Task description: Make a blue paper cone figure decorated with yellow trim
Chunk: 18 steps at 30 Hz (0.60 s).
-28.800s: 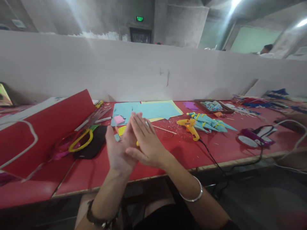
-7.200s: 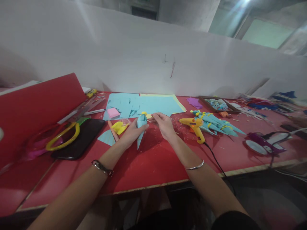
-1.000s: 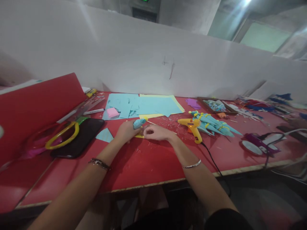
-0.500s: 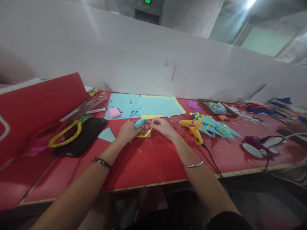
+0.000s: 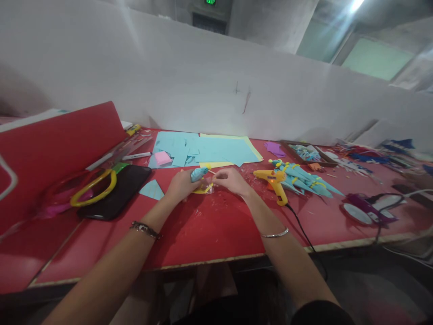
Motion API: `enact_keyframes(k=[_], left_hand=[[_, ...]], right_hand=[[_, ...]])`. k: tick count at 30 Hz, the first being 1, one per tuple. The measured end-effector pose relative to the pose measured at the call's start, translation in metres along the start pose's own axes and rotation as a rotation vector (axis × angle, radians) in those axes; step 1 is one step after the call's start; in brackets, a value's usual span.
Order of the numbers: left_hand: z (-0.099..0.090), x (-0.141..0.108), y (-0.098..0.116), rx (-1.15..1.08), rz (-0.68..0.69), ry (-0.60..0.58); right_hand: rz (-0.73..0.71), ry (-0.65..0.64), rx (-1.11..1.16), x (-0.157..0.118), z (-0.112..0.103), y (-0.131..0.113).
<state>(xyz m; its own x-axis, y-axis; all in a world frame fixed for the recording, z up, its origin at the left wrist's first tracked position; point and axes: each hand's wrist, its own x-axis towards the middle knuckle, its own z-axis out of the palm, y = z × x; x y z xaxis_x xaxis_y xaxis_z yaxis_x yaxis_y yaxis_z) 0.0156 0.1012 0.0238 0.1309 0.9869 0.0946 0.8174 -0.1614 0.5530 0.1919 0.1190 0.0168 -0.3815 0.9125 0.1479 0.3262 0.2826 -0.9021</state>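
My left hand (image 5: 181, 185) is closed around a small rolled blue paper piece (image 5: 199, 173) with a bit of yellow at its tip. Close beside it, the fingers of my right hand (image 5: 232, 180) pinch a thin pale stick (image 5: 212, 172) that points at the yellow tip. Below the fingers lies a yellow strip (image 5: 202, 189) with something clear and shiny by it; my hands partly hide both. Right of my right hand, a yellow glue gun (image 5: 275, 183) rests on the red table, its small light glowing orange.
Finished-looking blue paper cones (image 5: 301, 178) with yellow trim lie beyond the glue gun. Blue sheets (image 5: 219, 150) and a pink pad (image 5: 163, 158) are at the back. A black phone-like slab (image 5: 126, 192), yellow-handled scissors (image 5: 76, 198) and a blue scrap (image 5: 152, 190) sit left. A purple device (image 5: 368, 210) is right.
My hands stay almost in place, the right fingers still by the yellow tip. The whole view has shifted slightly.
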Motion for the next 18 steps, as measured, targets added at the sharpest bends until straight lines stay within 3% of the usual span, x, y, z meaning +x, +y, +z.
enact_keyframes(k=[5, 8, 13, 18], left_hand=[[-0.001, -0.001, 0.002, 0.006, -0.019, 0.004], [-0.001, -0.002, 0.003, -0.013, -0.019, 0.007], [-0.001, -0.002, 0.000, -0.137, -0.041, 0.001], [-0.003, -0.004, 0.002, -0.436, -0.114, 0.144]], right_hand=[[-0.029, 0.263, -0.089, 0.003, -0.005, 0.005], [-0.025, 0.390, 0.023, 0.005, -0.006, 0.004], [0.043, 0.392, 0.271, 0.006, -0.001, -0.004], [0.036, 0.277, 0.392, 0.004, 0.009, -0.007]])
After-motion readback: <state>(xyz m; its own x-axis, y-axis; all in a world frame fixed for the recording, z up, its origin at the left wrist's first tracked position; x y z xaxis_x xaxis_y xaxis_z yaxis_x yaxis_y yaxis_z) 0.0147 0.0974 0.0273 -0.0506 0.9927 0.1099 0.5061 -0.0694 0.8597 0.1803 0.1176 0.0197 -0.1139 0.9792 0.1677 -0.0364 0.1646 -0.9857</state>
